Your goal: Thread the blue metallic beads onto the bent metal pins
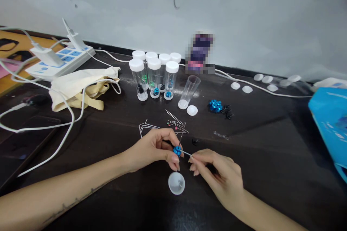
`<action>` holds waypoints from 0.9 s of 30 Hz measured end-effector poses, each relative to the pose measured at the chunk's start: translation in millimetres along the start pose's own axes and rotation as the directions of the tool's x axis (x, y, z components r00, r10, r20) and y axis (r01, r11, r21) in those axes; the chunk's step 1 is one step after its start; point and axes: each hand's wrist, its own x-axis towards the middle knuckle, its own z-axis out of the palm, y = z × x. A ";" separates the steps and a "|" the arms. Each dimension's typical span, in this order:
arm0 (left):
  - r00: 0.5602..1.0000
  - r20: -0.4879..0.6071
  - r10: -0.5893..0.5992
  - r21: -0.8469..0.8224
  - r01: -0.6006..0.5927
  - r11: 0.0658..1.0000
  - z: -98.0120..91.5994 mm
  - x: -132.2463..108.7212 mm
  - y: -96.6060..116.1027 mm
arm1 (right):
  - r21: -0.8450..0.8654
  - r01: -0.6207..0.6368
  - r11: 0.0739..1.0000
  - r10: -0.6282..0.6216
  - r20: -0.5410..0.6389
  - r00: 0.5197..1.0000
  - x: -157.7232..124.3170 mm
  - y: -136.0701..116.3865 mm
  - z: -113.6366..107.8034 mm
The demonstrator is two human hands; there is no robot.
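Observation:
My left hand (158, 148) pinches a small blue metal knob-like part (177, 151), from which a thin metal rod (182, 135) stands up at a slant. Between the fingertips of my right hand (221, 175) is a thin hex key (186, 153), its tip against the side of the blue part. Just below sits a small white cup (170, 184) with tiny metal bits in it. Behind my left hand lie several L-shaped hex keys (149, 126) and thin metal pins (175, 117), some with coloured ends. A small black hook-like piece (195, 141) rests near my right hand.
Several clear tubes with white caps (154, 64) stand at the back. An uncapped tube (190, 88) is beside a loose cap (192, 110). Blue parts (215, 105) and black pieces (227, 112) lie to the right. Cables, a power strip (63, 59) and a cloth bag (78, 88) occupy the left.

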 end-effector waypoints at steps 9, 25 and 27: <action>0.999 -0.041 0.019 0.016 -0.019 1.000 0.9 0.5 -1.2 | -0.035 0.023 0.999 -0.023 -0.001 1.000 -0.7 -3.3 -0.9; 0.982 -0.156 0.105 0.117 -0.087 0.989 5.3 -0.2 -2.1 | 0.013 -0.134 0.991 0.134 0.018 0.991 -0.8 -2.3 0.0; 0.982 -0.153 0.114 0.136 -0.093 0.986 5.5 -0.4 -2.0 | 0.072 -0.231 0.970 0.228 0.047 0.973 -0.5 -2.6 0.9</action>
